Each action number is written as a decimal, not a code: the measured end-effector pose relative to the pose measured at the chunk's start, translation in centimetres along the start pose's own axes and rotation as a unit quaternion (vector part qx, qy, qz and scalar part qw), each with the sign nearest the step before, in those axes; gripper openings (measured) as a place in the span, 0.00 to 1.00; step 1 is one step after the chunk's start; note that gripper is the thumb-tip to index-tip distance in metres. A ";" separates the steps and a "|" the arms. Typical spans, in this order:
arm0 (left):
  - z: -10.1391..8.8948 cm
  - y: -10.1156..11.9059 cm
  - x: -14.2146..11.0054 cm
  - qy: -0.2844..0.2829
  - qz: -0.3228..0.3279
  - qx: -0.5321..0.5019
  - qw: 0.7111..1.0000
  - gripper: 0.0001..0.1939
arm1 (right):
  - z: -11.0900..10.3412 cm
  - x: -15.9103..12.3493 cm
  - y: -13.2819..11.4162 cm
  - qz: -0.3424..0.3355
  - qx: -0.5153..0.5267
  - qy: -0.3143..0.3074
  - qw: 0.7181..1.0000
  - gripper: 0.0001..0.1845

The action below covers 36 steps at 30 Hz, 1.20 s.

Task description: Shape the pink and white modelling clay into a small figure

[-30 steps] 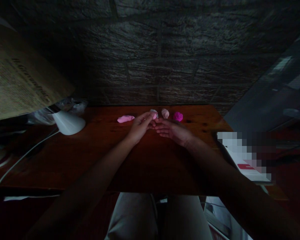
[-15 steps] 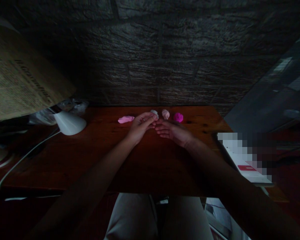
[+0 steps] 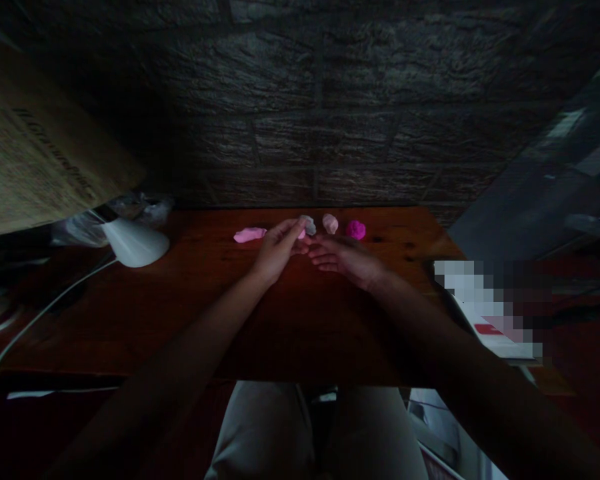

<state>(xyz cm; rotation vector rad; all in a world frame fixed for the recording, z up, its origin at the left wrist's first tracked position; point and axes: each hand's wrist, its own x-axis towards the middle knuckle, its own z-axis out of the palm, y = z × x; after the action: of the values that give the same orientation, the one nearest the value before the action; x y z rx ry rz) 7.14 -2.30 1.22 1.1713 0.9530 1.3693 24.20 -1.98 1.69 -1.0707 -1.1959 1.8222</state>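
Observation:
A small pink piece of modelling clay (image 3: 301, 234) shows between the thumb and fingers of my left hand (image 3: 276, 253), which is closed on it. Touching or nearly touching those fingertips is my right hand (image 3: 347, 260), palm partly turned up and fingers stretched out. Along the back of the table lie a long pink clay lump (image 3: 250, 235), a greyish-white lump (image 3: 309, 225), a pale pink lump (image 3: 330, 224) and a bright magenta lump (image 3: 356, 230). The greyish-white lump is partly hidden behind my left fingers.
The wooden table (image 3: 190, 300) meets a dark brick wall (image 3: 320, 140). At left stands a lamp with a white base (image 3: 136, 243), a printed paper shade (image 3: 40, 147) and a cable (image 3: 50, 303). A flat white object (image 3: 505, 343), partly pixelated, lies at the right edge.
My left fingers have shifted, and the pink clay between them now shows. The right hand stays beside them with little change. The whole view has moved slightly.

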 end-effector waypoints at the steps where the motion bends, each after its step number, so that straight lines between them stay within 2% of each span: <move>1: 0.0 0.0 0.0 0.006 -0.002 0.004 1.000 0.17 | 0.0 0.0 0.0 0.000 -0.003 0.002 1.000 0.09; 9: 0.1 0.0 0.1 0.012 0.018 0.025 0.999 0.24 | 0.0 0.0 0.1 -0.001 -0.022 0.007 1.000 0.08; 18: 0.0 0.2 0.1 -0.019 -0.030 0.002 0.999 0.34 | 0.0 0.0 0.2 -0.009 -0.032 0.005 0.999 0.07; 24: 0.1 0.1 0.1 -0.016 -0.085 0.009 0.996 0.33 | 0.0 0.0 0.3 -0.010 -0.038 0.003 0.999 0.06; 30: 0.3 0.0 0.1 0.003 -0.111 0.029 0.993 0.32 | 0.2 -0.1 0.3 -0.012 -0.048 0.011 0.999 0.05; 33: 0.3 0.0 0.0 0.010 -0.101 0.043 0.994 0.31 | 0.2 -0.1 0.3 -0.014 -0.050 0.004 0.999 0.05; 36: 0.3 0.1 -0.1 0.020 -0.075 0.051 0.996 0.24 | 0.2 -0.1 0.4 -0.018 -0.048 -0.006 0.999 0.06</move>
<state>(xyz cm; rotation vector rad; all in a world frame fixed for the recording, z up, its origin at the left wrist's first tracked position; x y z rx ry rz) 7.42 -2.44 1.33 1.1271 1.1281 1.2394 23.99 -2.23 1.41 -1.0857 -1.3116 1.7610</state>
